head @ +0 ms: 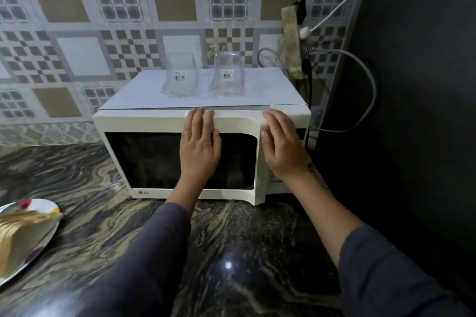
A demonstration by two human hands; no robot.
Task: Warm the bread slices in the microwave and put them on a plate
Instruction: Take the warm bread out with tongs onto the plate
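A white microwave (pixel 144 125) stands on the marble counter against the tiled wall, its door closed or nearly closed. My left hand (pixel 199 145) lies flat on the door, fingers spread, tips at the door's top edge. My right hand (pixel 282 145) rests flat on the control panel side, beside the door's right edge. Neither hand holds anything. At the far left a patterned plate (pixel 42 207) carries a stack of bread slices (pixel 23 231), partly cut off by the frame edge.
Two clear glass containers (pixel 181 77) (pixel 228 74) with barcode stickers stand on top of the microwave. Cables (pixel 365 90) and a wall socket (pixel 292 41) hang behind its right side. A dark tall surface (pixel 417 85) closes off the right. Marble counter (pixel 231 252) stretches in front.
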